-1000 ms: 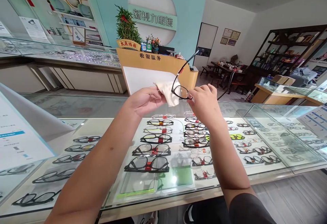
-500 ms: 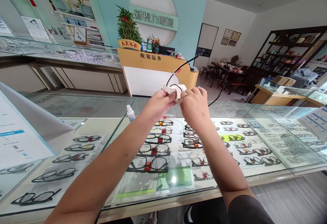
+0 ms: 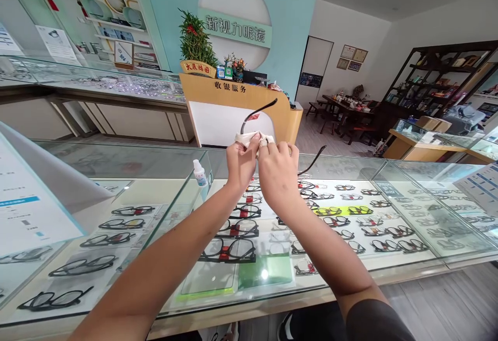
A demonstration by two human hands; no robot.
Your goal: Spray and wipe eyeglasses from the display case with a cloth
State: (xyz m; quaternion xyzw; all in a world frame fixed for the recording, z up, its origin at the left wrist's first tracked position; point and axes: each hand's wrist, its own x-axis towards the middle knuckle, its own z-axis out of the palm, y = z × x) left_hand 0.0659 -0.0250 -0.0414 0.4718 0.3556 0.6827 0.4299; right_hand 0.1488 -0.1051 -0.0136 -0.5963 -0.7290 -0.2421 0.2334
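Glasses (image 3: pixel 261 108) up between left hand (image 3: pixel 241 164) and right hand (image 3: pixel 278 172), in line with the glass counter's (image 3: pixel 155 190) far edge; front runs left-right, dipping right, temples pointing away. Left pinches cloth (image 3: pixel 245 138) round the frame's left side, right grasps the right end, contact mostly hidden. Count: one held pair, one cloth, one spray bottle (image 3: pixel 201 173).

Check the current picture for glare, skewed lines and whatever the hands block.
Head view: a bright glare spot shows over the green panel; head view: the dark shelf unit leans, probably lens distortion; head view: left hand, right hand and cloth hide most of the glasses.
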